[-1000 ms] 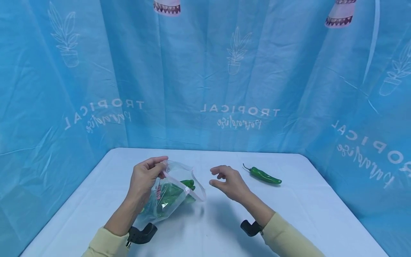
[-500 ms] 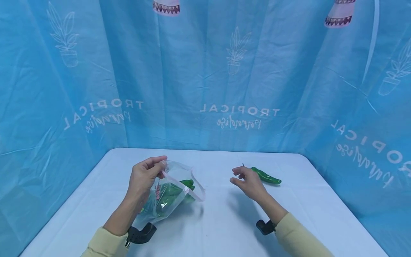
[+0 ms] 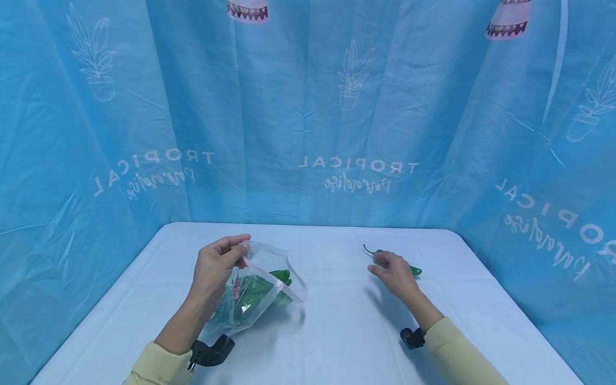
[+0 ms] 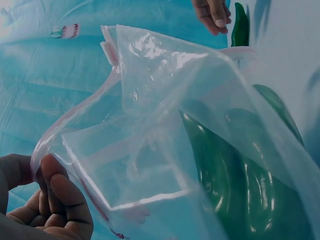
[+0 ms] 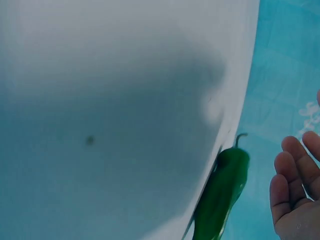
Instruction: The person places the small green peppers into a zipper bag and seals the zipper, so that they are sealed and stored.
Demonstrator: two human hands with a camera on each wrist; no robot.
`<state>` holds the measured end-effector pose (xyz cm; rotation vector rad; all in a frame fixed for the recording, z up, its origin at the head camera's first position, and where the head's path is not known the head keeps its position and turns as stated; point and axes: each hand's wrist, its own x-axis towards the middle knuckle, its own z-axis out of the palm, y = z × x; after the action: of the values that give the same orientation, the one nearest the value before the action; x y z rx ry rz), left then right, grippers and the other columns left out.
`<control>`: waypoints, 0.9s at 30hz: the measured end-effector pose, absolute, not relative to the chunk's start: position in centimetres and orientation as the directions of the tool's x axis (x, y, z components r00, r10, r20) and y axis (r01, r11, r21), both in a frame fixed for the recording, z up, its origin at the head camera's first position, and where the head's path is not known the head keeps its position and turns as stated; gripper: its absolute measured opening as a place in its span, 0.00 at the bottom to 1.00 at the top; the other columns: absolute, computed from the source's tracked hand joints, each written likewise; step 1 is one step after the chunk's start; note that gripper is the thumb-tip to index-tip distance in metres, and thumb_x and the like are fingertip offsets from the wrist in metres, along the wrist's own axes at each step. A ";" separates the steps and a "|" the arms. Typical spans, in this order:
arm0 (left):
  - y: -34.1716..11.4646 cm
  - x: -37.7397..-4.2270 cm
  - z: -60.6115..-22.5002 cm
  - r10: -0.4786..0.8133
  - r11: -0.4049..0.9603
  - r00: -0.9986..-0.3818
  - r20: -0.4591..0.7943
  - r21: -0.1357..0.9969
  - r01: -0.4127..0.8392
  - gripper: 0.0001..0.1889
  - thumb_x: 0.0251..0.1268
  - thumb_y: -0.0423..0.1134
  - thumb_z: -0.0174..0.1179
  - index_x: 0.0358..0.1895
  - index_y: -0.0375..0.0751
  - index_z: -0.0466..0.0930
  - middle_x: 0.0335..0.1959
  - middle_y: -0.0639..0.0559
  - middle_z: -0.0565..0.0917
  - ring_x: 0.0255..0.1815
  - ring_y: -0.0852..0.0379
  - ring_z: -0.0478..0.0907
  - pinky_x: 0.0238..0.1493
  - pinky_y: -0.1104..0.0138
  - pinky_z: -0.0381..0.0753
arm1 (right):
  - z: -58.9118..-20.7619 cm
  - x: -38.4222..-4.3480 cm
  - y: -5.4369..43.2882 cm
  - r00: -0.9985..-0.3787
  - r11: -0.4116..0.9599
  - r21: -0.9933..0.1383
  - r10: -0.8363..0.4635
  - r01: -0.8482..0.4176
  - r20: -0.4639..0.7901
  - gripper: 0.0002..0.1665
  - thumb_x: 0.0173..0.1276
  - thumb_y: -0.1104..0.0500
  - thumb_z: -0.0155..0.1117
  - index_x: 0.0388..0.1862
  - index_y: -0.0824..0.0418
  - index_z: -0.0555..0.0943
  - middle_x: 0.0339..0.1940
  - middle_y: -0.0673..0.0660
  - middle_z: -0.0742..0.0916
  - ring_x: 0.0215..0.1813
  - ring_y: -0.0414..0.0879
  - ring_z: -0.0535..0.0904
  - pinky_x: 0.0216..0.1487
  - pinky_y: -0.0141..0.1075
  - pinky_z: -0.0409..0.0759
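My left hand (image 3: 216, 267) pinches the rim of a clear zip bag (image 3: 262, 299) between thumb and fingers, holding its mouth apart. Several green peppers (image 4: 240, 185) lie inside the bag, seen through the plastic. On the right of the table a single long green pepper (image 5: 220, 195) lies with its thin stem pointing away to the left. My right hand (image 3: 397, 275) is over that pepper, hiding its middle in the head view. In the right wrist view the fingers (image 5: 295, 170) are loosely bent and apart from the pepper, with nothing between them.
A white table (image 3: 332, 331) carries the bag and the pepper. Blue printed curtains (image 3: 308, 117) hang behind it and at both sides. Black wrist cameras (image 3: 212, 352) are strapped at both of the person's wrists.
My right hand has moved right, from near the bag's mouth to over the lone pepper. The left hand and the bag have stayed in place.
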<state>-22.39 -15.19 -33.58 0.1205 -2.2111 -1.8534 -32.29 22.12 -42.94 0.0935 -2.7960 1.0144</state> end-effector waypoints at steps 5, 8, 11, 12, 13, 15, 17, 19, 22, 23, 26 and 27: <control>-15.3 -22.5 -33.6 -0.224 0.181 -0.961 0.160 0.976 0.120 0.15 0.65 0.38 0.56 0.53 0.40 0.80 0.29 0.52 0.79 0.26 0.61 0.75 0.36 0.71 0.79 | -43.4 -33.1 23.1 -0.976 0.776 -0.618 0.010 -0.130 0.217 0.25 0.62 0.51 0.65 0.54 0.62 0.77 0.51 0.60 0.84 0.53 0.54 0.79 0.52 0.47 0.78; -15.3 -22.5 -33.6 -0.225 0.182 -0.961 0.164 0.975 0.124 0.15 0.65 0.38 0.56 0.52 0.40 0.80 0.29 0.53 0.79 0.26 0.61 0.75 0.36 0.71 0.79 | -43.5 -33.3 23.5 -0.976 0.784 -0.611 0.029 -0.112 0.216 0.25 0.62 0.51 0.65 0.55 0.63 0.77 0.51 0.61 0.83 0.53 0.55 0.77 0.51 0.47 0.77; -15.3 -22.5 -33.7 -0.223 0.183 -0.962 0.159 0.976 0.119 0.14 0.65 0.38 0.56 0.52 0.41 0.80 0.28 0.55 0.78 0.26 0.61 0.76 0.36 0.71 0.79 | -43.6 -33.3 24.0 -0.977 0.789 -0.609 0.058 -0.081 0.205 0.26 0.63 0.50 0.65 0.56 0.63 0.77 0.52 0.63 0.82 0.55 0.57 0.75 0.52 0.49 0.76; -15.3 -22.5 -33.7 -0.222 0.183 -0.962 0.157 0.976 0.117 0.14 0.65 0.38 0.56 0.52 0.41 0.80 0.27 0.56 0.78 0.26 0.61 0.76 0.36 0.71 0.79 | -43.6 -33.4 24.2 -0.978 0.789 -0.610 0.065 -0.072 0.199 0.27 0.63 0.50 0.64 0.56 0.64 0.76 0.52 0.64 0.82 0.56 0.58 0.74 0.52 0.50 0.75; -15.3 -22.5 -33.7 -0.220 0.182 -0.963 0.155 0.976 0.116 0.15 0.65 0.38 0.56 0.53 0.41 0.80 0.27 0.56 0.78 0.27 0.61 0.76 0.37 0.70 0.79 | -43.7 -33.4 24.4 -0.979 0.790 -0.610 0.074 -0.059 0.191 0.27 0.63 0.50 0.64 0.57 0.64 0.76 0.53 0.65 0.81 0.57 0.58 0.74 0.53 0.51 0.74; -15.4 -22.5 -33.8 -0.218 0.179 -0.963 0.157 0.977 0.119 0.14 0.65 0.38 0.56 0.52 0.41 0.80 0.27 0.56 0.78 0.26 0.60 0.75 0.36 0.70 0.80 | -43.7 -33.5 24.8 -0.981 0.790 -0.612 0.089 -0.036 0.173 0.28 0.63 0.50 0.63 0.58 0.65 0.75 0.54 0.65 0.81 0.57 0.59 0.72 0.53 0.52 0.73; -15.4 -22.5 -33.8 -0.216 0.174 -0.963 0.161 0.977 0.124 0.14 0.65 0.38 0.56 0.52 0.41 0.80 0.28 0.55 0.79 0.26 0.61 0.75 0.36 0.69 0.80 | -43.7 -33.7 25.1 -0.983 0.792 -0.611 0.102 -0.011 0.150 0.29 0.64 0.49 0.63 0.59 0.65 0.74 0.55 0.66 0.80 0.57 0.59 0.71 0.53 0.52 0.72; -15.4 -22.5 -33.8 -0.215 0.169 -0.963 0.164 0.977 0.129 0.14 0.65 0.37 0.56 0.52 0.40 0.80 0.28 0.54 0.79 0.26 0.61 0.75 0.36 0.68 0.80 | -43.6 -33.8 25.4 -0.985 0.791 -0.611 0.117 0.018 0.123 0.30 0.64 0.49 0.62 0.60 0.65 0.74 0.56 0.66 0.79 0.57 0.58 0.70 0.53 0.52 0.71; -15.4 -22.5 -33.8 -0.214 0.166 -0.962 0.167 0.977 0.133 0.14 0.65 0.37 0.56 0.52 0.40 0.80 0.29 0.51 0.79 0.25 0.61 0.75 0.36 0.69 0.80 | -43.5 -34.0 25.7 -0.986 0.792 -0.609 0.136 0.052 0.092 0.31 0.65 0.48 0.61 0.62 0.64 0.72 0.57 0.66 0.78 0.58 0.59 0.68 0.54 0.52 0.71; -15.4 -22.5 -33.8 -0.214 0.166 -0.962 0.168 0.977 0.134 0.14 0.65 0.37 0.56 0.52 0.40 0.80 0.30 0.50 0.80 0.25 0.61 0.75 0.36 0.69 0.80 | -43.5 -34.1 25.8 -0.986 0.791 -0.609 0.140 0.060 0.085 0.32 0.65 0.47 0.61 0.62 0.64 0.72 0.58 0.66 0.78 0.58 0.59 0.68 0.55 0.53 0.70; -15.4 -22.5 -33.8 -0.215 0.167 -0.962 0.169 0.977 0.134 0.14 0.65 0.37 0.56 0.52 0.40 0.80 0.30 0.50 0.80 0.25 0.61 0.75 0.35 0.69 0.80 | -43.5 -34.2 26.1 -0.986 0.790 -0.610 0.145 0.069 0.077 0.33 0.65 0.48 0.60 0.63 0.65 0.71 0.59 0.67 0.77 0.59 0.60 0.66 0.57 0.55 0.67; -15.5 -22.5 -33.8 -0.216 0.169 -0.962 0.168 0.977 0.132 0.14 0.65 0.37 0.56 0.52 0.40 0.80 0.29 0.51 0.79 0.25 0.61 0.75 0.35 0.69 0.80 | -43.5 -34.2 26.2 -0.986 0.790 -0.609 0.145 0.067 0.080 0.33 0.64 0.48 0.60 0.63 0.65 0.71 0.59 0.67 0.77 0.59 0.60 0.66 0.57 0.56 0.66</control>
<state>-22.53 -15.46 -33.85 0.0800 -2.1800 -1.8658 -34.19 26.18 -43.46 -0.1706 -2.8557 0.9650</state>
